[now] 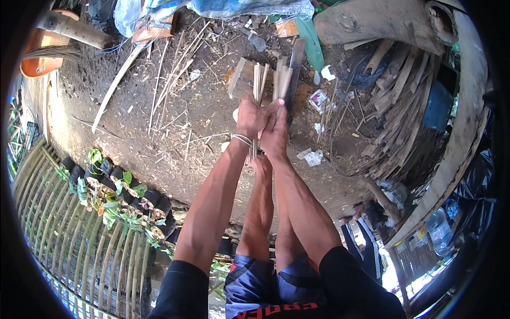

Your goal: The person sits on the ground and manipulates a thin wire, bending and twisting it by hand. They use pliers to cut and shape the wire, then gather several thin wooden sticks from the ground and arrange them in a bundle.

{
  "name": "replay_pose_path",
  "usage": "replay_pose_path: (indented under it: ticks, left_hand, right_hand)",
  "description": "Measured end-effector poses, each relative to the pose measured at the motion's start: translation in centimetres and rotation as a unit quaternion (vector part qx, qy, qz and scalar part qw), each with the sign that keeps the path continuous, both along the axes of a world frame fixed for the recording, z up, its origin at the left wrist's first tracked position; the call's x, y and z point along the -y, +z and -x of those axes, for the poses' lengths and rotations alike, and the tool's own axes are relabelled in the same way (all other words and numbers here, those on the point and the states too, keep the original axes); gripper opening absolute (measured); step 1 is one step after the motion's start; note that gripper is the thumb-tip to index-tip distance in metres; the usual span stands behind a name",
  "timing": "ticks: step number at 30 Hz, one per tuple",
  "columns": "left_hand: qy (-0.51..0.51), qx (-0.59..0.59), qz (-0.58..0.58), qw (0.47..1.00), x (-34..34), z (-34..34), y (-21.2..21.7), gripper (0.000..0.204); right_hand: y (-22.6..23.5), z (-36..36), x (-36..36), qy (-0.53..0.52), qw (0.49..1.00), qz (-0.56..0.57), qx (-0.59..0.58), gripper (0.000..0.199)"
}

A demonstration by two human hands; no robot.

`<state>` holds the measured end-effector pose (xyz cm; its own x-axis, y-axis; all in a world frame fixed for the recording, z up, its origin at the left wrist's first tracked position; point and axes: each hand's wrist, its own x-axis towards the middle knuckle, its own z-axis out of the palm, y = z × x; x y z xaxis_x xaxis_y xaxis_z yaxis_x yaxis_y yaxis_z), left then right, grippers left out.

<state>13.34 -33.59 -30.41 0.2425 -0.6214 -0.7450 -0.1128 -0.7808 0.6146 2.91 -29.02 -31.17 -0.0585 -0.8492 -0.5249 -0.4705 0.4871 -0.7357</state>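
Note:
My left hand (252, 114) is closed around a small bunch of thin split sticks (258, 80). Their other ends stick out below my wrists. Right beside it, touching it, my right hand (276, 125) grips a second bunch of pale sticks (282, 80), which fan out a little at the top. A long dark blade (297, 56) runs alongside that second bunch; its handle is hidden, and I cannot tell whether my right hand touches it. Beyond my left hand, a wooden block (241, 77) rests on the ground.
Loose sticks (172, 80) and scraps litter the dirt floor. A heap of split strips (404, 106) lies at the right, below a thick log (372, 24). A slatted bamboo frame (79, 234) and potted plants (114, 196) stand at the left. Another person's legs (364, 244) show at lower right.

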Motion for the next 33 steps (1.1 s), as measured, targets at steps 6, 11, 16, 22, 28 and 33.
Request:
replay_pose_path:
  ticks: [6, 11, 16, 22, 28, 33]
  left_hand:
    - [-0.019, 0.092, -0.012, 0.995, 0.3, -0.9, -0.9, 0.04]
    - [-0.051, 0.1, -0.025, 0.993, 2.0, -0.9, -2.1, 0.029]
    - [-0.092, 0.211, 0.038, 0.972, 2.6, 0.1, -3.7, 0.032]
    - [-0.141, 0.245, -0.002, 0.959, 3.1, 0.6, -4.1, 0.034]
    - [-0.203, 0.307, -0.041, 0.929, 3.6, 1.5, -3.0, 0.041]
    - [-0.186, 0.263, -0.044, 0.946, 3.3, 2.1, -2.7, 0.052]
  right_hand:
    - [-0.9, -0.8, 2.5, -0.084, 0.991, -0.052, -0.088, 0.045]
    - [-2.7, -0.9, 3.1, 0.032, 0.982, -0.01, -0.185, 0.049]
    - [-3.2, -0.8, 2.7, 0.036, 0.981, -0.007, -0.19, 0.072]
    - [-1.9, -0.5, 4.5, 0.076, 0.964, -0.081, -0.241, 0.081]
    - [-1.3, 0.4, 5.1, 0.107, 0.967, -0.047, -0.227, 0.067]
    - [-2.6, 1.6, 4.2, 0.123, 0.972, 0.004, -0.198, 0.069]
